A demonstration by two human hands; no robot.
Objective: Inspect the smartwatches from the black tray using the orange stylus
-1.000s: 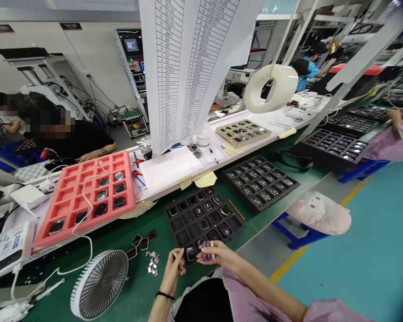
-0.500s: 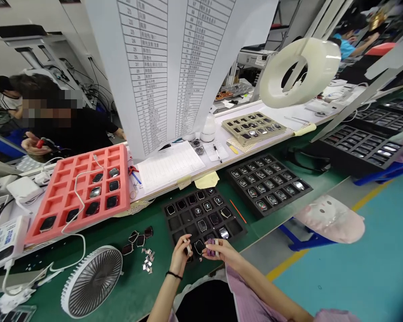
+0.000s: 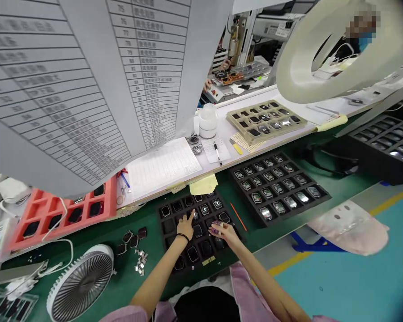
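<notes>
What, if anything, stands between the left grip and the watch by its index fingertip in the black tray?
Nothing visible: the left grip is over the black tray, index fingertip beside the watch; the right grip is off to one side.

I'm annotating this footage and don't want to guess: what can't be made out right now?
All in the head view:
Compartments of the near black tray beneath the left hand: covered by it.
Purple bits at the right hand: too small to tell whether held or worn.
Part of the pink tray: behind the hanging printed sheet.
Far-right black tray: cut off by the right edge.
Entries on the desk paper: too small.
</notes>
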